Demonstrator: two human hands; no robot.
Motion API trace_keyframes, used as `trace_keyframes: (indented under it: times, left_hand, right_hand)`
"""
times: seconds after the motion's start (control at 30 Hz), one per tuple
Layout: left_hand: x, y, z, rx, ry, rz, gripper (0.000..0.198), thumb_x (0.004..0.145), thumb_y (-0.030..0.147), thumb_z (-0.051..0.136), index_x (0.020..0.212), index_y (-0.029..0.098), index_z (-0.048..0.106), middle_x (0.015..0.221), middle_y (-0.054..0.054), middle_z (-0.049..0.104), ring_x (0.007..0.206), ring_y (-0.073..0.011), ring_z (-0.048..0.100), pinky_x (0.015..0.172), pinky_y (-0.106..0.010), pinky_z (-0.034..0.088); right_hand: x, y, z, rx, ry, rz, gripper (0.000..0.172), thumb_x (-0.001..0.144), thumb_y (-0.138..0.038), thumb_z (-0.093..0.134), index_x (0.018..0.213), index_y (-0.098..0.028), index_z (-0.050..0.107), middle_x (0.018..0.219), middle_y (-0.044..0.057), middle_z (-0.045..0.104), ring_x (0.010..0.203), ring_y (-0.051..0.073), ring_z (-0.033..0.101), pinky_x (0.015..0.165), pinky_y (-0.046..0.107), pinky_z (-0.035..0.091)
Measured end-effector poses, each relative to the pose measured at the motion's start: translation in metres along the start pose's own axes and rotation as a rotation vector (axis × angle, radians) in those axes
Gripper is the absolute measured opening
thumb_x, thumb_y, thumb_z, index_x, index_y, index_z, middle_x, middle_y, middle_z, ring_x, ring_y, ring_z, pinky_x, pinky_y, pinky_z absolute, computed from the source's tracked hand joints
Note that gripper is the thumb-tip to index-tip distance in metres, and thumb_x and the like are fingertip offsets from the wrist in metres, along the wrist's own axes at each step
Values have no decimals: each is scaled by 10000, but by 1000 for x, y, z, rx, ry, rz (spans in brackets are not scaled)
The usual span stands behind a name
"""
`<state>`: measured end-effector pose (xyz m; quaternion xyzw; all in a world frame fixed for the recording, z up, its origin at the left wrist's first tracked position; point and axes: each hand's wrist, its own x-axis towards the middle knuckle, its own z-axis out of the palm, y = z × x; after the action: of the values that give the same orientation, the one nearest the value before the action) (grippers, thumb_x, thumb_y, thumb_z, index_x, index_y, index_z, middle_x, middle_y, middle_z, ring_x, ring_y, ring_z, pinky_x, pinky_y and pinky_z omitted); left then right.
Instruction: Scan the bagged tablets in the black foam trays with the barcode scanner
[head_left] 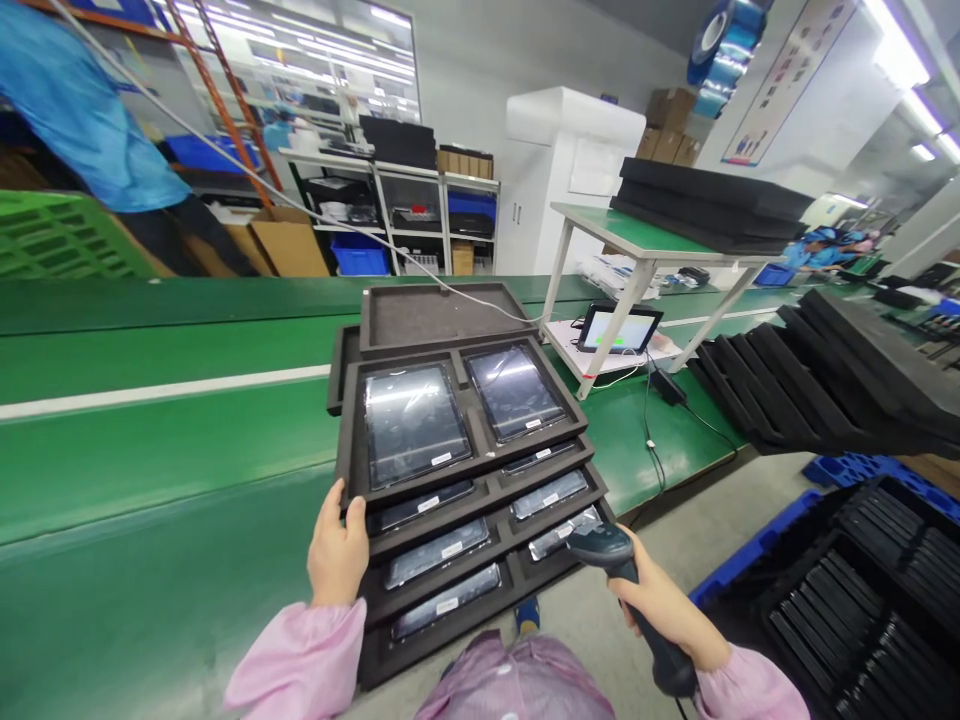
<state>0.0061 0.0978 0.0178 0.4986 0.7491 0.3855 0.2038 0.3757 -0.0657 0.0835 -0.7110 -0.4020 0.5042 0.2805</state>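
Landmark: white cabinet [559, 180] against the far grey wall.
Left of it: metal shelving [390, 215].
Right: green-topped table [637, 240].
Above: ceiling strip lights [896, 50].

Lower foam trays [450, 575] only peek out under the top one, tablets mostly covered. Scanner [622, 575] handle is buried in the right hand [664, 605]; labels are unreadable.

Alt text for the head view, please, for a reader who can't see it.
The right hand holds a barcode scanner aimed at a staggered stack of black foam trays holding tablets, while the left hand grips the stack's left edge. The trays rest on a green conveyor; more foam trays lie at right.
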Motion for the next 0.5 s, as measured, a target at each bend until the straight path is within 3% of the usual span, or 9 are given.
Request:
trace_keyframes:
  times: [0.1,0.17,0.27,0.33,0.4,0.5]
  left_hand:
    - [1,-3,2,6,-2,-28,584,872,475,317,1364,167,382,1369,-137,455,1206,-317,464,1003,-461,377]
    - [2,-5,2,34,26,30,603,867,480,298,1343,126,409,1340,-170,474,1203,-317,462,1009,-470,367]
    - [4,2,-1,221,214,236,623,857,502,284,1181,51,566,1281,-247,479,1229,-362,403,1034,-519,308]
    - [9,17,-2,338,308,354,573,850,480,311,1062,58,635,1185,-250,532,1168,-372,445,1014,-526,320]
    - [20,40,1,383,234,380,470,842,399,354,1046,83,635,1100,-208,589,1090,-322,511,994,-458,366]
    - [47,75,14,466,-37,189,404,813,335,420,1017,48,618,1014,-228,638,1020,-323,578,932,-430,417]
  right_hand:
    - [4,4,-12,40,-15,9,809,667,-275,506,1381,-219,129,574,-61,526,414,156,506,383,247,410]
    - [16,8,-30,104,80,-9,781,682,-344,543,1359,-219,177,566,-60,519,424,169,516,391,260,418]
    - [57,19,-67,234,299,-40,686,686,-475,597,1232,-175,307,563,-38,523,458,184,543,430,280,445]
    - [98,26,-91,274,379,-26,620,683,-499,612,1136,-179,336,583,-22,531,483,192,567,458,293,465]
    - [145,31,-106,238,390,-8,549,687,-487,596,1079,-202,339,615,-13,534,524,212,600,478,312,487]
    - [210,30,-112,113,364,-48,458,691,-481,535,1015,-214,351,617,-3,519,575,255,632,509,354,515]
